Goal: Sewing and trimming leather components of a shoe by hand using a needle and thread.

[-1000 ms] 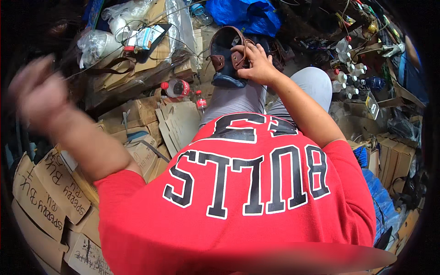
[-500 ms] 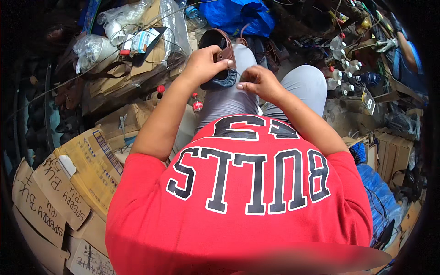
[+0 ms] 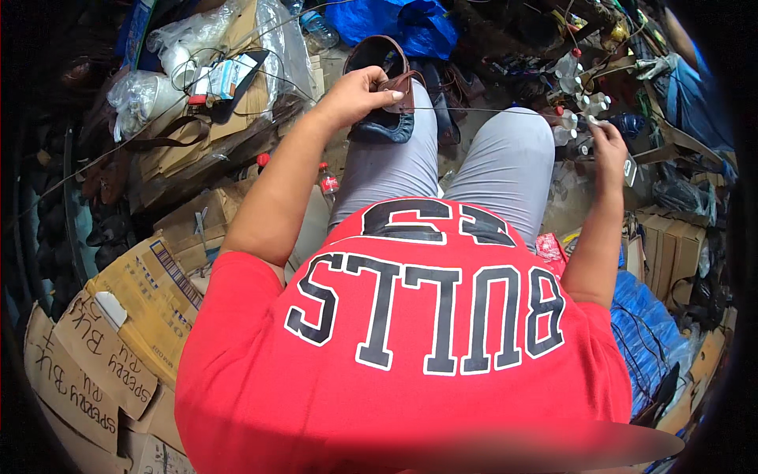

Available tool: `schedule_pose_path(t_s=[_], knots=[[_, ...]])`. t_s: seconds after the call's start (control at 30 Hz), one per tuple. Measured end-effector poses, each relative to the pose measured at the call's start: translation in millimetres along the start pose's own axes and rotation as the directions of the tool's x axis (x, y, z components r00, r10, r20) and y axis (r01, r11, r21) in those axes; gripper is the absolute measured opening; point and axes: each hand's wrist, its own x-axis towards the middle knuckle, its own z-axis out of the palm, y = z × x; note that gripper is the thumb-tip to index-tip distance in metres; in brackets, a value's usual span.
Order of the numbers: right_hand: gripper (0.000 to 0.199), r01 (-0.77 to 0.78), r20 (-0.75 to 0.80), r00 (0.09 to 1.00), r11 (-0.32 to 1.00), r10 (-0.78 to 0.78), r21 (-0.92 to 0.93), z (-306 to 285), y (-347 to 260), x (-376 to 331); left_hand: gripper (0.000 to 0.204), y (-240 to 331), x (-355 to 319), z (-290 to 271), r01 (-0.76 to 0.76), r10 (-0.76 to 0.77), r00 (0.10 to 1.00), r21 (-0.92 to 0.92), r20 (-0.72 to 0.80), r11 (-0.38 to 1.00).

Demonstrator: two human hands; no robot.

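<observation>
Two hands work one shoe [image 3: 384,95]: left hand [image 3: 359,93] clamps its stiff brown upper, best held there, while right hand [image 3: 606,144] pinches thin, taut, snappable thread [image 3: 489,110].

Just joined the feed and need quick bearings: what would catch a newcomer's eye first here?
The red shirt fills the lower middle. Above it, the left hand grips a brown shoe on the left knee, while the right hand is out to the right, pulling a thin thread taut from the shoe. Flattened cardboard boxes lie piled at left.
</observation>
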Motion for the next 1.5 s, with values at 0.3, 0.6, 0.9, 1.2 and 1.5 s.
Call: schedule_pose_path(t_s=[0.3,0.6,0.9,1.2,1.5], knots=[[0.015,-0.133,0.099,0.985,0.257,0.14,0.957,-94,62,49,0.022,1,5,-16,0.044,0.0,0.978,-0.206,0.21,0.978],[0.042,0.166,-0.268,0.961,0.909,-0.063,0.382,-17,-54,19,0.026,-10,5,-23,0.071,-0.018,0.974,-0.229,0.225,0.971],[0.044,0.388,0.734,0.598,0.917,-0.324,0.088,170,-134,-89,0.027,1,1,-20,0.06,-0.012,0.967,-0.182,0.254,0.981],[0.018,0.455,0.709,0.649,0.888,-0.277,-0.068,195,-136,-90,0.026,0,-4,-19,0.024,0.02,0.972,-0.183,0.236,0.983],[0.017,0.482,0.704,0.647,0.872,-0.292,-0.081,195,-135,-89,0.019,3,-9,-17,0.005,0.069,0.963,-0.273,0.26,0.962]])
